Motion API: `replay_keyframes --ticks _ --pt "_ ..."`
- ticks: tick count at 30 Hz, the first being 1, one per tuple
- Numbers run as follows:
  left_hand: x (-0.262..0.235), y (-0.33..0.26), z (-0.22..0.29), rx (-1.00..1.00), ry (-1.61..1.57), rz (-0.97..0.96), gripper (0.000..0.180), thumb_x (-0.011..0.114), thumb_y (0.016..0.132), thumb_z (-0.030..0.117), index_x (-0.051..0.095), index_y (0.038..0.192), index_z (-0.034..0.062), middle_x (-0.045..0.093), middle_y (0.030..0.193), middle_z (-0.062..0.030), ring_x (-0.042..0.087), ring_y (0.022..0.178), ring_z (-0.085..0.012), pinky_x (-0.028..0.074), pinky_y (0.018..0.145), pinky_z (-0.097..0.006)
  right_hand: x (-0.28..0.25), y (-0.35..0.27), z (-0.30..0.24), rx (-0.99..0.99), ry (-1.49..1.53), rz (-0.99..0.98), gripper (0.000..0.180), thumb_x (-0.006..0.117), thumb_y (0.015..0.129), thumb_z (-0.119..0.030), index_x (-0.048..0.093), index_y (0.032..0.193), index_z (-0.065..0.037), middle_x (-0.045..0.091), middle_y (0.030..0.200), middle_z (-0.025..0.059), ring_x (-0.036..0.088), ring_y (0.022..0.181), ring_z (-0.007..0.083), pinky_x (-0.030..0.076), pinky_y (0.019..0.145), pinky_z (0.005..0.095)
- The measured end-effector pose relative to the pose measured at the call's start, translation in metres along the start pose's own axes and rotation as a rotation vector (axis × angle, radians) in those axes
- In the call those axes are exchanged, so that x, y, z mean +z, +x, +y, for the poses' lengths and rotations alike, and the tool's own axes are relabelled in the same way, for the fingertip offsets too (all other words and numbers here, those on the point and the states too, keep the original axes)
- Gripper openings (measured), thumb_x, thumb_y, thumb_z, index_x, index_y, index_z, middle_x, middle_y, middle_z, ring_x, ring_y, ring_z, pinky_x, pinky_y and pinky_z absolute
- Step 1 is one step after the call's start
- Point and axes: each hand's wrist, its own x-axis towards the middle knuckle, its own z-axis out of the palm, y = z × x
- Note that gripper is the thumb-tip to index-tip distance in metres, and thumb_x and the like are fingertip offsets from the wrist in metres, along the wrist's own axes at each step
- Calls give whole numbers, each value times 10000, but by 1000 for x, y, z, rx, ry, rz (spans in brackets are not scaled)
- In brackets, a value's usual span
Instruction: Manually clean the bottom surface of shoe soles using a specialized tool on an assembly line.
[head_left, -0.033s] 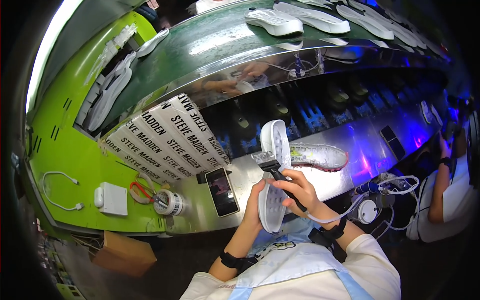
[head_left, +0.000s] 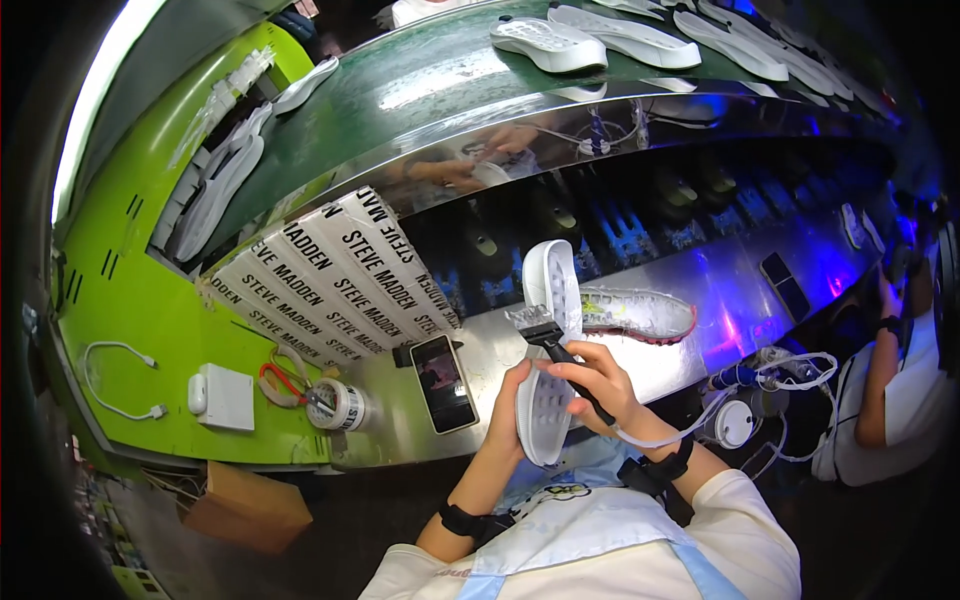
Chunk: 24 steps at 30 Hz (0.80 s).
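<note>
My left hand [head_left: 509, 398] is closed on the side of a white shoe sole [head_left: 541, 425], held tilted with its dimpled inner face up. In my right hand [head_left: 607, 385] is a black-handled tool [head_left: 551, 345] with a wide flat head and a pale hose or cord running off its handle end. The tool's head is over the upper end of the held sole; I cannot tell whether it touches. Just beyond lies another white sole [head_left: 548, 268] on the metal bench. A grey-white shoe upper [head_left: 640, 312] with a red lower edge rests beside it.
A patterned white box [head_left: 330, 275] and a phone [head_left: 444, 383] are to the left. Scissors [head_left: 283, 385] stand near a round tub [head_left: 350, 405]. Several soles [head_left: 548, 45] lie on the green conveyor [head_left: 420, 90]. Another person's arm [head_left: 880, 370] is at right, beyond a white-lidded container [head_left: 733, 423].
</note>
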Motion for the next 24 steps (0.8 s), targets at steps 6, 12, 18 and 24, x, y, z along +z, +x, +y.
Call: replay_keyframes --ticks 6,12,18,24 --pt "13 -6 18 -15 31 13 570 411 939 444 488 1334 39 607 1199 -146 626 1014 -245 516 881 -397 -29 7 -17 -15 40 188 547 348 1007 -494 529 1179 -7 706 891 137 545 1036 274 416 944 393" --pt "43 6 158 17 -117 -619 790 496 844 490 363 1414 -39 502 1316 -297 551 1147 -462 506 896 -577 -81 85 -13 -120 102 351 511 338 1017 -461 511 1154 0 693 965 185 631 1025 282 461 944 373" --pt "28 10 262 738 17 -219 511 356 999 334 455 1298 -67 532 1301 -253 582 1125 -404 535 908 -451 -75 226 -8 -39 -92 299 138 540 974 -133 591 1033 -18 670 919 105 658 857 174 491 812 282" --pt "71 -23 217 603 417 -137 459 327 1011 337 533 1189 -33 625 1089 -189 647 998 -315 548 817 -387 -48 311 58 -269 -584 57 177 561 943 -244 543 1024 -87 649 939 133 607 931 365 390 982 561"
